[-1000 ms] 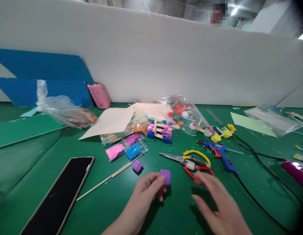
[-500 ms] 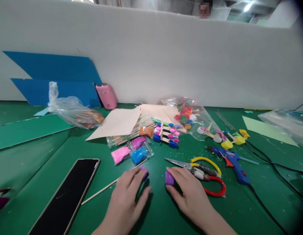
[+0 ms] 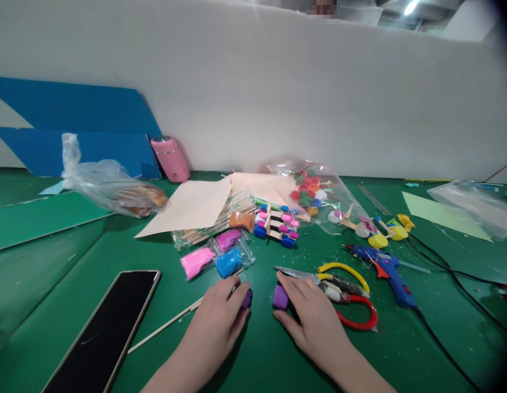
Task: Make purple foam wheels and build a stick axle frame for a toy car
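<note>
My left hand lies curled over a small purple piece on the green table, its fingers closed round it. Beside it my right hand rests on the table with thumb and fingers pinching another purple piece. The two pieces sit a short gap apart. A thin wooden stick runs out from under my left hand toward the lower left.
Scissors with yellow and red handles lie right of my right hand, a blue glue gun with black cable beyond. Clay packets, a stick-and-cap model, bags of caps, paper, a black phone and a pink bottle surround them.
A second ago my left hand held one purple piece up and my right hand was open. My right hand took that piece; my left hand went down onto the other piece on the table.
</note>
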The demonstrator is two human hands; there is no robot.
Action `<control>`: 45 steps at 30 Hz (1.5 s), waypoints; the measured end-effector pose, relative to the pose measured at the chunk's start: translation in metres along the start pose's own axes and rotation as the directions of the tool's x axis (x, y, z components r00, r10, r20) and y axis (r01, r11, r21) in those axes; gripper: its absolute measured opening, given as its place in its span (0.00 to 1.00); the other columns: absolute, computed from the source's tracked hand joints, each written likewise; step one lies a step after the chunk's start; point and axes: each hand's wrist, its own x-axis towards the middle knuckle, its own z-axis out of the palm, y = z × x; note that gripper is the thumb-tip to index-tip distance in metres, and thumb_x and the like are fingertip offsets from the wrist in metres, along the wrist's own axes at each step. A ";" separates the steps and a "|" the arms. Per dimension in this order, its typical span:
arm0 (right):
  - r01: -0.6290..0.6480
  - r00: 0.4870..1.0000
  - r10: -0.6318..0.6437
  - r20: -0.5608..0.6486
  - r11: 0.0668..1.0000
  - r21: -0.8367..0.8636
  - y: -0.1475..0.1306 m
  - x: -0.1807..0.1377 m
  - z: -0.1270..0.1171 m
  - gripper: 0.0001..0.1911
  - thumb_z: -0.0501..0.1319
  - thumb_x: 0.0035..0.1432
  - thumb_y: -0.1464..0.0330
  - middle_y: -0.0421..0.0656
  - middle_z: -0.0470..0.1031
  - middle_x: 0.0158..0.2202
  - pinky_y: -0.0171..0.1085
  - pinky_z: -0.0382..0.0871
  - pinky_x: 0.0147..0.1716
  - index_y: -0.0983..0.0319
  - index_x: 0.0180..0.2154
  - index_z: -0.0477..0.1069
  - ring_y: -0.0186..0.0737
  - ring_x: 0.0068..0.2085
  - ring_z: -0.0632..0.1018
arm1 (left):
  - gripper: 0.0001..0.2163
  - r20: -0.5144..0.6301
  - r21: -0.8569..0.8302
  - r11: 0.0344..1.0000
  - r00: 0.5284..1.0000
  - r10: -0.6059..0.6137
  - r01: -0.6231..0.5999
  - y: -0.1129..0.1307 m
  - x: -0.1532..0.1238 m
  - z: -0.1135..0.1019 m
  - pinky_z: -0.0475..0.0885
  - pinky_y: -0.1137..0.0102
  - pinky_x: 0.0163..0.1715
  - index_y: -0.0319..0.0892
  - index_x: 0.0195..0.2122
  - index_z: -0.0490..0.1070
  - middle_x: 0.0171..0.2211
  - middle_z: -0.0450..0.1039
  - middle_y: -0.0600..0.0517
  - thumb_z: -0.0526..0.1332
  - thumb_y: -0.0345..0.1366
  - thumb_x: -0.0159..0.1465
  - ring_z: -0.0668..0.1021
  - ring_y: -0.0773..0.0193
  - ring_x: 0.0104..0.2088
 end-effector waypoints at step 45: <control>-0.396 0.908 0.366 -0.205 0.909 -0.128 0.084 -0.090 -0.042 0.20 0.53 0.51 0.66 0.47 0.70 0.41 0.43 0.68 0.38 0.63 0.47 0.64 0.45 0.40 0.72 | 0.16 -0.023 -0.027 0.997 0.998 -0.067 0.066 0.012 0.005 -0.004 0.71 0.62 0.40 0.38 0.48 0.63 0.44 0.69 0.41 0.53 0.34 0.58 0.73 0.54 0.43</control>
